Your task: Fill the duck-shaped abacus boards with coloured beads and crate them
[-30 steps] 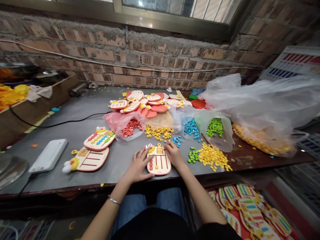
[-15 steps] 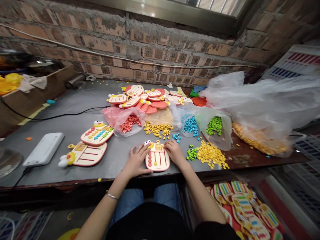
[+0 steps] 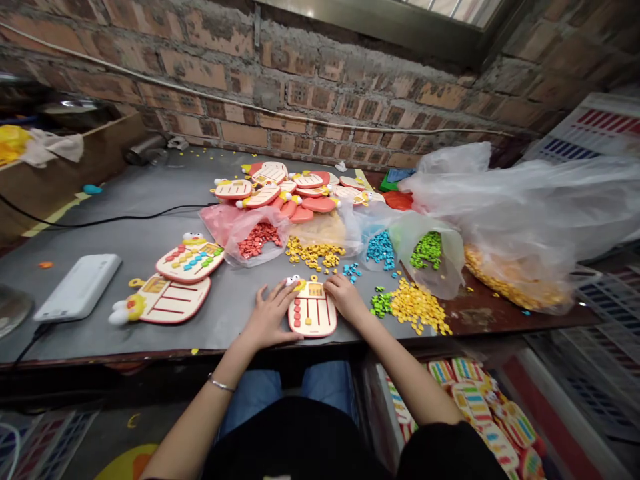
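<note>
Duck-headed bead boards on a counter (image 3: 483,317). Nearest, below the counter's edge at lower right, lie boards with coloured rows (image 3: 470,400). At the front edge, between the two hands, rests the slotted board (image 3: 320,325), flat, its head pointing away from the person. The left hand (image 3: 267,317) lies along its left side, fingers spread wide, thumb at the lower edge. The right hand (image 3: 347,298) touches the upper right edge, fingers drawn close together; whether they pinch a bead cannot be told. Progress appears early: the first slot carries red beads (image 3: 297,312), the second a single yellow bead (image 3: 308,321); the remaining two look bare. To the left, a board with four coloured rows (image 3: 189,260) seems complete and overlaps a bare-slotted board (image 3: 180,303). To the right lie loose yellow beads (image 3: 417,307) and green beads (image 3: 381,305). Beyond, opened bags supply red, yellow, blue and green beads. Farther back, a pile of boards (image 3: 267,195), apparently unfilled, lies before the brick wall (image 3: 310,113).
</note>
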### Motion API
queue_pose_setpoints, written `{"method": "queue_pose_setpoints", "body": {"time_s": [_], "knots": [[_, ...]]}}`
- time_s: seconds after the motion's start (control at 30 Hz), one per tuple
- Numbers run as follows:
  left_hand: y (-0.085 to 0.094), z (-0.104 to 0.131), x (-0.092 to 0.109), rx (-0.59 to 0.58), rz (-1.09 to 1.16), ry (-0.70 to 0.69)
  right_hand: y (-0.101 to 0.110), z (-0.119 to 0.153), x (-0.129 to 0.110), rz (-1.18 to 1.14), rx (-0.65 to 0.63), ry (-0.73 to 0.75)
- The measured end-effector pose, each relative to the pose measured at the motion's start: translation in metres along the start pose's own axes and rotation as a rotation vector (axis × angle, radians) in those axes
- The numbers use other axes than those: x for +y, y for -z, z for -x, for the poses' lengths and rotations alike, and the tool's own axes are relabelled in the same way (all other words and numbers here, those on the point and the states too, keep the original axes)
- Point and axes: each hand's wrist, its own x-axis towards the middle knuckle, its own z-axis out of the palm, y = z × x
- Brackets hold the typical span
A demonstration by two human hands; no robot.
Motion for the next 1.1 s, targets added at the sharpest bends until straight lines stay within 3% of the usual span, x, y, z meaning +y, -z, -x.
{"method": "queue_pose_setpoints", "body": {"time_s": [0.23,0.5,0.67,0.83,1.1], "knots": [[0.002,0.0,0.001,-0.013,0.037,0.022,-0.004,0.003,0.003,-0.168,0.007,-0.048],[0.006,0.0,-0.003,-0.046,0.088,0.006,0.006,0.016,0.003,-0.403,-0.039,-0.032],[0.005,0.0,-0.005,-0.049,0.108,0.004,-0.001,0.005,0.002,-0.566,-0.137,-0.004],[0.004,0.001,-0.005,-0.064,0.09,0.008,-0.018,-0.011,-0.021,-0.635,-0.064,-0.065],[0.003,0.0,-0.004,-0.058,0.054,-0.008,0.0,-0.023,-0.022,-0.781,-0.243,0.021]]}}
